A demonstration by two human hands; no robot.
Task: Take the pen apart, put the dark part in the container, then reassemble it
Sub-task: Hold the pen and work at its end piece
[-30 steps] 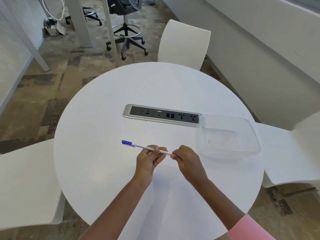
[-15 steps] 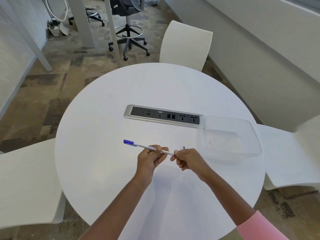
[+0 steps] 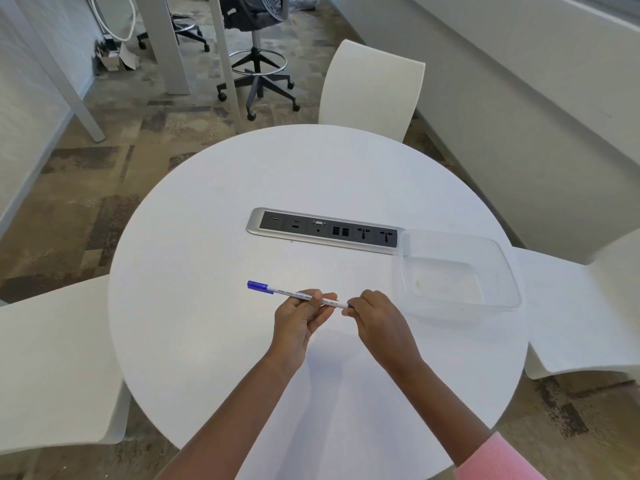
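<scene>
Head view, one item per line.

- Pen (image 3: 287,292): white barrel with printed text, held level above the table (image 3: 207,271), near its front edge. It runs from upper left to lower right.
- Cap (image 3: 258,286): blue, on the pen's left end, free of both hands.
- Left hand (image 3: 299,317): fingers and thumb curled round the middle of the barrel, gripping it.
- Right hand (image 3: 375,317): fingertips pinched on the pen's right end, where a small blue bit shows. Whether that end piece is seated or pulled out cannot be told.
- Sleeve (image 3: 495,459): pink, on the right forearm.
- Container (image 3: 446,278): clear plastic, rectangular, on the table right of the hands, apart from the pen. Its far left corner overlaps the panel's right end.
- Panel (image 3: 325,232): silver-framed socket strip set in the table centre, beyond the pen.
- Chairs: white, one at the far side (image 3: 374,88), one left (image 3: 52,358), one right (image 3: 571,306).
- Office chair (image 3: 256,15): dark, wheeled, on the carpet beyond.
</scene>
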